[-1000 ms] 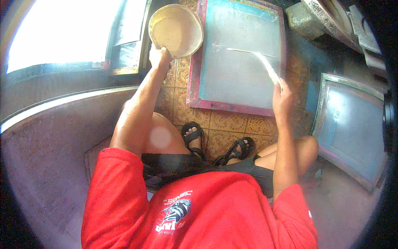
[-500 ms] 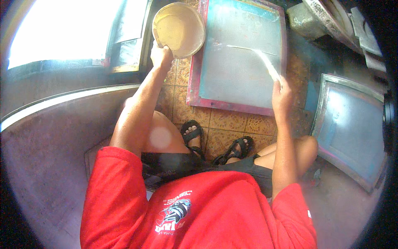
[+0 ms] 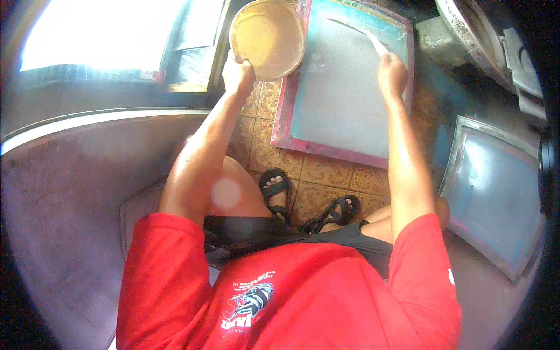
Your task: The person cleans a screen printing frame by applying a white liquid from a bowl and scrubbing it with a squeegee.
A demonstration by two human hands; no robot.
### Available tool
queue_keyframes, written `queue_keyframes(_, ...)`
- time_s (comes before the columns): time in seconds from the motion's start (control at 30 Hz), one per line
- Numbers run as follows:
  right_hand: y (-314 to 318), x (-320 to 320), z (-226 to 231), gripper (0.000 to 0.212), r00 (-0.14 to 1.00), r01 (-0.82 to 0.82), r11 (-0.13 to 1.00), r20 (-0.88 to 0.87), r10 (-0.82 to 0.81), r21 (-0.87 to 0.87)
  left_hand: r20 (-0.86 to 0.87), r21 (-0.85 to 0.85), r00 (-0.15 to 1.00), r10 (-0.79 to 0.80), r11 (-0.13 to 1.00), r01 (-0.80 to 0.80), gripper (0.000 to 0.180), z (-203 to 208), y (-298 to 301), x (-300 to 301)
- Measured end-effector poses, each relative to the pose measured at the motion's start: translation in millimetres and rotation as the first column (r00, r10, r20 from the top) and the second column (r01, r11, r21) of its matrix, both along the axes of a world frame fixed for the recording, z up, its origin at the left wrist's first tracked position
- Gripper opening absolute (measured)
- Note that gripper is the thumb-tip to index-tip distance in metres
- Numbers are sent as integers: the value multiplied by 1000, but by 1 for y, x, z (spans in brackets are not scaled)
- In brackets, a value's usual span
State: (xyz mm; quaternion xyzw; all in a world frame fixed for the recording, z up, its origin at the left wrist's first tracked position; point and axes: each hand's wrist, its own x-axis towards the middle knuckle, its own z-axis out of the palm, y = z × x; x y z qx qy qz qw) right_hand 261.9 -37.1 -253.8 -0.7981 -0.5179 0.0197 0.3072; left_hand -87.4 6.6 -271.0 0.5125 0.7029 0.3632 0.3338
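My left hand (image 3: 238, 76) grips the near rim of a round yellowish tub (image 3: 267, 41), thumb over the edge. The tub is held up over the left side of a screen printing frame (image 3: 335, 153) with a pink-red border. Inside the border is a pale grey mesh (image 3: 344, 105), bluish along its far end. My right hand (image 3: 392, 76) is closed around the near end of a slim white strip-shaped tool (image 3: 373, 41). That tool points away and left above the mesh's far part; I cannot tell whether it touches the mesh.
A second framed screen (image 3: 493, 186) leans at the right. Beyond it sits a grimy, pale round-rimmed vessel (image 3: 475, 35). A curved basin-like wall (image 3: 70, 192) runs along my left. Brown patterned tiles (image 3: 326, 172) lie under my sandalled feet (image 3: 277, 189).
My right hand has moved away from me, carrying the white tool toward the mesh's far end. The tub and my left hand appear slightly farther right in view.
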Motion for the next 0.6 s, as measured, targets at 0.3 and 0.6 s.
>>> queue_keyframes(0.3,63,0,-14,31,999,32,997,38,-30,-66,285,-174,956,76,984,-26,39,6,-1,4)
queue_keyframes(0.6,139,-21,-28,28,997,53,995,68,-47,-85,598,-233,768,228,967,-105,42,24,23,2)
